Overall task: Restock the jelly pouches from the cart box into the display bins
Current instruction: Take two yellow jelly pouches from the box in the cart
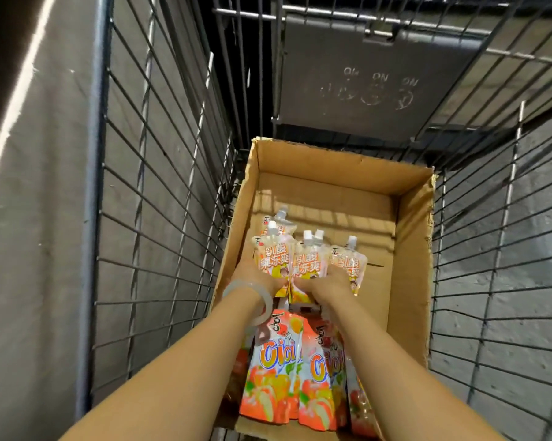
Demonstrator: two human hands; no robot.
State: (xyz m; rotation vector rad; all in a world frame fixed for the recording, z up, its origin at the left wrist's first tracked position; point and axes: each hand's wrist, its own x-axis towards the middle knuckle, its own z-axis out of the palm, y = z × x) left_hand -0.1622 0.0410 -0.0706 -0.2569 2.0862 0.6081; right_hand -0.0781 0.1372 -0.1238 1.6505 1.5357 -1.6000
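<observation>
Hands, two, bare, both reaching down into the cardboard box: left hand [258, 279], with a pale bangle [258, 300] on the wrist, fingers curled round the lower part of a bunch of pale jelly pouches [273, 257]; right hand [330, 280] likewise curled round the bottoms of further pale pouches [347, 265] beside them, the two hands close together and nearly touching at the middle. Wire cart [160, 186], one, dark metal grid walls on left, right and far side, seen from above; grey floor shows through the mesh. Grey plastic flap [373, 78], one, hanging on the far wall of the cart, printed with faint round symbols and the word "NO" three times, upside down from this view. Cardboard box [414, 265], one, brown, open-topped, standing in the cart against its left wall; far half shows bare cardboard floor. Orange pouches [270, 370], several, marked "Cici" with fruit pictures, lying flat in the near end of the box beneath the forearms, partly overlapping. Pale jelly pouches, at least five visible, white screw spouts pointing away from the person, orange and red lettering, held upright in the middle of the box by both hands; exact count hidden by overlap.
</observation>
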